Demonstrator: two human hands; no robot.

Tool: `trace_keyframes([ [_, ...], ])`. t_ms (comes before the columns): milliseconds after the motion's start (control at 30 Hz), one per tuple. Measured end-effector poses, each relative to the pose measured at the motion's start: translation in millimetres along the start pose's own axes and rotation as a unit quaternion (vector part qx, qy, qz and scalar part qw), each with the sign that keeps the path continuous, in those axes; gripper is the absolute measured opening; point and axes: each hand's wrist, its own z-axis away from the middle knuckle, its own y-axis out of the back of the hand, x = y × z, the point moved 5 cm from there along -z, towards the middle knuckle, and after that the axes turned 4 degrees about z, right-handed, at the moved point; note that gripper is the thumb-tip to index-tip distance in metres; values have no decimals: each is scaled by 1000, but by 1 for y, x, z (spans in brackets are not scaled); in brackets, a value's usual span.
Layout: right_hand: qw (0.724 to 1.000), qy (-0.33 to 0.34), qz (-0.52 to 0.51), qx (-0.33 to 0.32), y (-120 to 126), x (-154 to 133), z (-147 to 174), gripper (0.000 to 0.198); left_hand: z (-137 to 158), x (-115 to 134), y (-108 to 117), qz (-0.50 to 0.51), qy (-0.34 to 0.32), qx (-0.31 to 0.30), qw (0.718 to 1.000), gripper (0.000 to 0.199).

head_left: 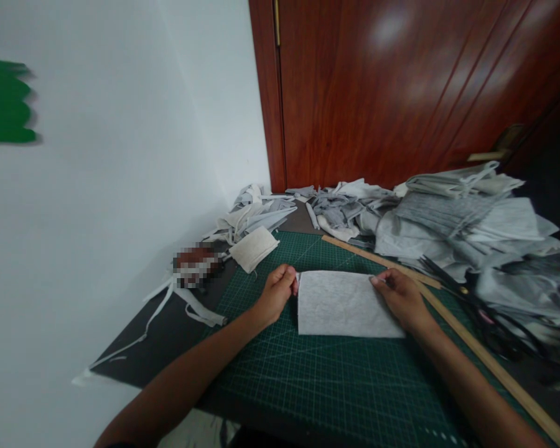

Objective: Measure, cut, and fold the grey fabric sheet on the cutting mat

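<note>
A light grey rectangular piece of fabric lies flat on a green cutting mat. My left hand pinches its upper left corner with closed fingers. My right hand rests on the fabric's right edge, with thumb and finger gripping the upper right corner. Both forearms reach in from the bottom of the view.
A long wooden ruler lies diagonally to the right of the fabric. Black scissors sit beyond it. Piles of grey and white fabric pieces fill the back and right. A folded cream cloth and white strips lie left. A wooden door stands behind.
</note>
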Motion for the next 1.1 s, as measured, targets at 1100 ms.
trace_keyframes([
  [1100, 835, -184, 513, -72, 165, 81, -3, 19, -16, 31, 34, 405, 186, 6, 895, 38],
])
